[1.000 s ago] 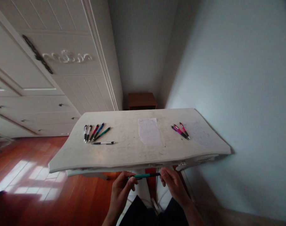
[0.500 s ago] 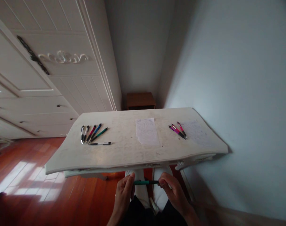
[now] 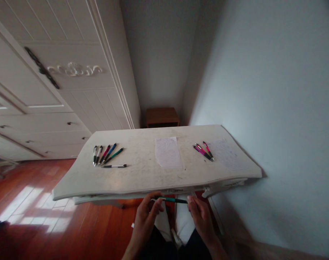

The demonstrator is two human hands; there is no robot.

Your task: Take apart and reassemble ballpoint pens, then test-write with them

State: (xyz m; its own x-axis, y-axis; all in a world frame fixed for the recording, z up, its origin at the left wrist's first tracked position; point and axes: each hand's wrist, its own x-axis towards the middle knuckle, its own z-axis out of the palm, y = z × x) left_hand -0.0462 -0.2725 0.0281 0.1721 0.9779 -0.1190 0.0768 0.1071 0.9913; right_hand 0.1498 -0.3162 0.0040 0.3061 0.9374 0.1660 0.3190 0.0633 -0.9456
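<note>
A green pen (image 3: 172, 199) with a dark grip lies roughly level between my hands, just off the front edge of the white table (image 3: 137, 180). My left hand (image 3: 148, 213) pinches its clip end between thumb and fingers. My right hand (image 3: 200, 213) is closed around the dark tip end, hiding the point. On the table's left side several pens (image 3: 106, 154) are fanned out, with a white and black pen (image 3: 115, 166) lying crosswise below them. To the right rest a few pink and purple pens (image 3: 205, 151). A sheet of written paper (image 3: 167, 152) lies mid-table.
A second written sheet (image 3: 229, 153) lies at the table's right end, near the pale wall (image 3: 283, 108). White cabinets (image 3: 80, 101) stand on the left. Behind the table sits a small brown wooden stand (image 3: 162, 115). Wooden flooring (image 3: 91, 224) shows below.
Both hands have risen slightly toward the table edge with the green pen. The pen has gone from level to a slight tilt, and my left fingers have shifted on its clip end.
</note>
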